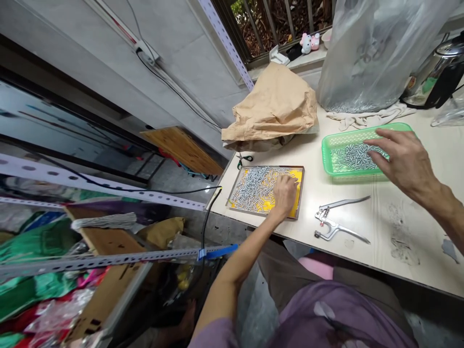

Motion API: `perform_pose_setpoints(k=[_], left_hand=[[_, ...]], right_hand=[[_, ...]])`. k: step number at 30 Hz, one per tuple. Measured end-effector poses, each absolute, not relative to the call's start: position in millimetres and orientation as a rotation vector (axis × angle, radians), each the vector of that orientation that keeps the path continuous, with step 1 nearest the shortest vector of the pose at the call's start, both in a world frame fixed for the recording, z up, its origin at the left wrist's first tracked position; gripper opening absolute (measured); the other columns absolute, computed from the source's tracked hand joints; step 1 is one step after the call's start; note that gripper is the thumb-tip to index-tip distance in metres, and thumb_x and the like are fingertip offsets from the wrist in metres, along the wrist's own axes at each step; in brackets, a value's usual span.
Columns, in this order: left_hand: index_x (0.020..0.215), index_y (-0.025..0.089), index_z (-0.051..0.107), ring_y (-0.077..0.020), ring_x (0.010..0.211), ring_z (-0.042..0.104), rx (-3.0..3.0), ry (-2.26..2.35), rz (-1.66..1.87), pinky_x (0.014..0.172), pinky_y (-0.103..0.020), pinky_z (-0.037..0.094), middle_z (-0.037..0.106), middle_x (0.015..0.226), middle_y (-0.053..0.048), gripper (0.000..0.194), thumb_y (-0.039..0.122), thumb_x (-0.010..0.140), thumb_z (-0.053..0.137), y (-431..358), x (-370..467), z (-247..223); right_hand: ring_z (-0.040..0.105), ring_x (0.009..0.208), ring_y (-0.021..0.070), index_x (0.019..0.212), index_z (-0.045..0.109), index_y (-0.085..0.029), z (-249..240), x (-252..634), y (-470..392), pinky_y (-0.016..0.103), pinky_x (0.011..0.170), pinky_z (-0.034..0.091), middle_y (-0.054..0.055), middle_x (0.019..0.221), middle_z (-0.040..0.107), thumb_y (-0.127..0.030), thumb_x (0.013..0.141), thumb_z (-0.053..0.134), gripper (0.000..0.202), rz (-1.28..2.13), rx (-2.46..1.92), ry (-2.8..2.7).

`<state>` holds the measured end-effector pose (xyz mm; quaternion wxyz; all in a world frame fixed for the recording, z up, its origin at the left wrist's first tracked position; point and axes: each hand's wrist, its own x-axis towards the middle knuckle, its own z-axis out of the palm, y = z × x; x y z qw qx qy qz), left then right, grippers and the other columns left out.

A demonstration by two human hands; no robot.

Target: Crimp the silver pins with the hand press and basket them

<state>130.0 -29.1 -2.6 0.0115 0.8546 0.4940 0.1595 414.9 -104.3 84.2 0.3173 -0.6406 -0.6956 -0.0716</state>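
Note:
My left hand reaches down into a shallow tray with a yellow bottom. Its fingers are bent and close together among many small silvery metal pins; whatever lies between the fingertips is hidden. Over the right part of a green plastic basket hovers my right hand, thumb and fingers apart, with nothing visible between them. More small metal pins lie inside that basket. Between the tray and my right arm, metal hand pliers rest on the table with their handles spread.
Scissors lie behind the tray, near a crumpled brown paper bag. A large clear plastic bag, a cloth and an electric kettle stand at the back. A black cable hangs off the table's left edge.

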Motion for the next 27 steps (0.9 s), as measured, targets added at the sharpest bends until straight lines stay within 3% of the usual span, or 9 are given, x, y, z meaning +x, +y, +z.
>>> perform_pose_setpoints(k=[4,9,13,19,23,27], left_hand=[[0.085,0.017,0.066,-0.0230,0.093,0.052,2.701,1.511,0.280,0.083,-0.037,0.047,0.063,0.091,-0.008,0.009,0.018,0.090,0.059,9,110,-13],[0.086,0.015,0.064,-0.0223,0.094,0.053,2.721,1.435,0.137,0.085,-0.036,0.047,0.062,0.092,-0.008,0.013,0.014,0.091,0.053,20,101,-25],[0.081,0.015,0.062,-0.0233,0.090,0.052,2.798,1.423,0.049,0.081,-0.037,0.046,0.062,0.089,-0.011,0.022,0.005,0.090,0.045,26,101,-22],[0.075,0.016,0.063,-0.0201,0.084,0.057,2.555,1.391,0.386,0.079,-0.033,0.048,0.065,0.081,-0.008,0.016,0.009,0.086,0.052,-3,107,3],[0.080,0.015,0.068,-0.0099,0.052,0.052,1.891,1.299,0.381,0.051,-0.021,0.042,0.061,0.062,0.001,0.014,0.025,0.083,0.059,-61,119,14],[0.075,0.013,0.067,-0.0051,0.035,0.037,1.386,1.270,0.193,0.036,-0.017,0.028,0.045,0.043,0.008,0.021,0.034,0.075,0.069,-108,134,9]], right_hand=[[0.057,0.115,0.0355,0.126,0.063,-0.023,64,413,-139,0.055,0.096,0.049,0.015,0.123,0.062,-0.030,0.097,0.044,0.035,-0.139,-1.654,-1.873],[0.067,0.097,0.0251,0.111,0.068,-0.025,26,389,-194,0.043,0.086,0.057,0.009,0.108,0.068,-0.030,0.099,0.040,0.030,0.163,-1.523,-2.014],[0.069,0.091,0.0232,0.102,0.070,-0.025,3,379,-218,0.038,0.080,0.058,0.008,0.102,0.071,-0.031,0.100,0.037,0.034,0.306,-1.532,-2.062],[0.067,0.084,0.0208,0.100,0.069,-0.022,-9,367,-233,0.033,0.074,0.056,0.008,0.092,0.069,-0.028,0.100,0.040,0.030,0.389,-1.541,-2.061],[0.063,0.081,0.0207,0.104,0.067,-0.017,-20,359,-234,0.031,0.069,0.052,0.009,0.088,0.065,-0.027,0.100,0.041,0.028,0.335,-1.577,-2.108],[0.058,0.073,0.0196,0.090,0.067,-0.017,-27,356,-232,0.030,0.063,0.045,0.007,0.080,0.062,-0.018,0.099,0.040,0.028,0.240,-1.626,-2.174]])
